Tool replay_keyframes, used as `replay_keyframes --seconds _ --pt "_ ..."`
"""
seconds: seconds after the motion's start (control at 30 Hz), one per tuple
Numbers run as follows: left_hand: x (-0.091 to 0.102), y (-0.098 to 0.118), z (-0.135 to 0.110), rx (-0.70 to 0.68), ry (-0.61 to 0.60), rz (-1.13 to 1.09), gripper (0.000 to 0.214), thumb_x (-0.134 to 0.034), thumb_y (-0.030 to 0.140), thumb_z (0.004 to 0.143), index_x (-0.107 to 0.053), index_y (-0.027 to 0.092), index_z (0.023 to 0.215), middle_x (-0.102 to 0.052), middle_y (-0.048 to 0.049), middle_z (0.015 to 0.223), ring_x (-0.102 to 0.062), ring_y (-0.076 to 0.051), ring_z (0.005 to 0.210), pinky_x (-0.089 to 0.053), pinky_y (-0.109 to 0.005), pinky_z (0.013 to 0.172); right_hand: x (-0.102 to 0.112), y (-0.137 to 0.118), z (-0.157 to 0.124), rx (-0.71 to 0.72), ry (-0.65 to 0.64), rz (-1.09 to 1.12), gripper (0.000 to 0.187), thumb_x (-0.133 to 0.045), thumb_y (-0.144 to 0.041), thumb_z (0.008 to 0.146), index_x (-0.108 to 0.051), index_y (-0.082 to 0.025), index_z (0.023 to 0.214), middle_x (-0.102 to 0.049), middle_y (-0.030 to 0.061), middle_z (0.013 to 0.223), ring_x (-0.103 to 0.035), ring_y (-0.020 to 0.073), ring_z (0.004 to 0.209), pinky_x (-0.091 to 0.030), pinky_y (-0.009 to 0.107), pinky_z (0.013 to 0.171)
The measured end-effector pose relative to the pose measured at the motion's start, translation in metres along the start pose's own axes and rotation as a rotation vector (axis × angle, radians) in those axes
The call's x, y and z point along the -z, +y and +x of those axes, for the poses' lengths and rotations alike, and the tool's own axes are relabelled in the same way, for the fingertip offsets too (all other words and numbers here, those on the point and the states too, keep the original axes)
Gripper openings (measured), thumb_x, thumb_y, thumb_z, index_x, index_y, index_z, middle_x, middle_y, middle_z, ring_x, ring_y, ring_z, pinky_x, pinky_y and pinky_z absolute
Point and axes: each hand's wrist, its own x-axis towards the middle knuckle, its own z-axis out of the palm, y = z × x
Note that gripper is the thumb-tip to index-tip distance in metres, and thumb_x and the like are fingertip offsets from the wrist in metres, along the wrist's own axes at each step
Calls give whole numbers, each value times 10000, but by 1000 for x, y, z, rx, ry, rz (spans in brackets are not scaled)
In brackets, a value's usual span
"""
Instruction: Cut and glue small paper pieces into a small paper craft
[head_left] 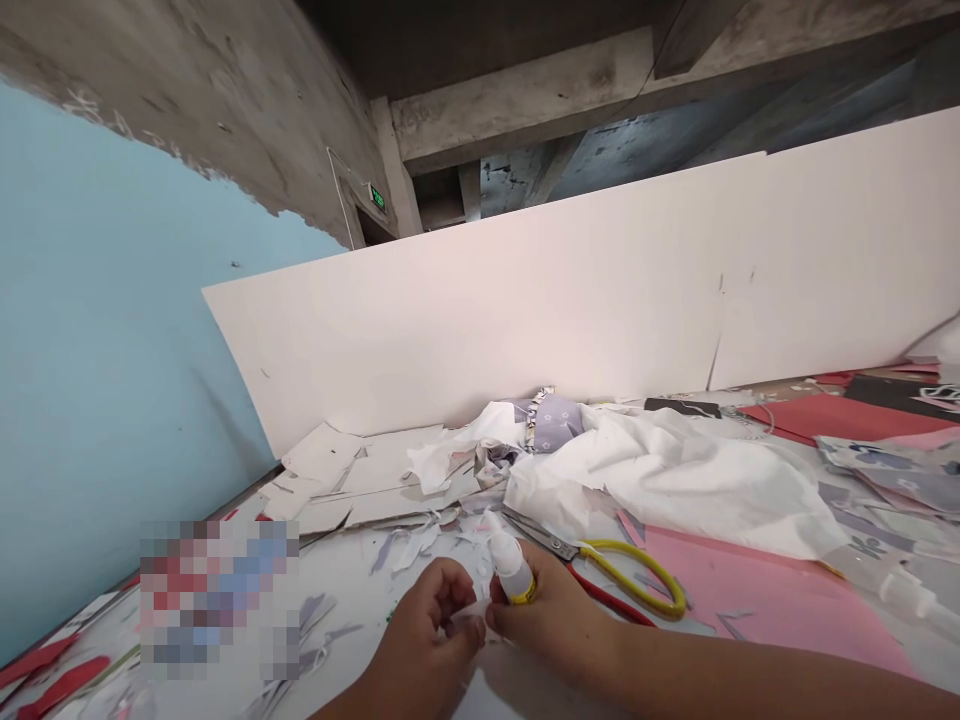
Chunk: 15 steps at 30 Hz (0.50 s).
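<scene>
My right hand is closed around a small white glue bottle with a yellow label, its narrow tip pointing away from me. In a pinch, my left hand holds a small piece of thin white paper, and the right fingertips come close to the same piece. The paper's lower part is hidden by the fingers. Just beyond my right hand lie scissors with one yellow and one red handle, blades partly under white cloth-like material.
Pink paper lies on the right, red sheets farther back. Cardboard pieces and paper scraps cover the far left. A clear bottle with a white nozzle is at the right edge. A white panel closes off the back.
</scene>
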Motion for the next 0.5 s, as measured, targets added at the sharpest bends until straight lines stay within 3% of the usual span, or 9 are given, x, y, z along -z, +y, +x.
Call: replay_keyframes --seconds 0.33,0.5 --pt "4 20 6 133 81 -389 327 -714 368 618 -505 194 799 -521 31 684 -491 -99 604 -406 -219 581 -5 2 0 11 4 177 178 -546 -111 512 -449 -191 639 -474 -70 543 -466 100 522 -415 241 527" --pt "3 18 3 172 -122 -506 431 -751 368 584 -575 176 928 -618 -41 863 -568 -138 717 -411 -240 628 -9 -1 -3 -21 21 211 164 -542 -102 524 -429 -184 610 -479 -71 474 -475 103 502 -375 239 526"
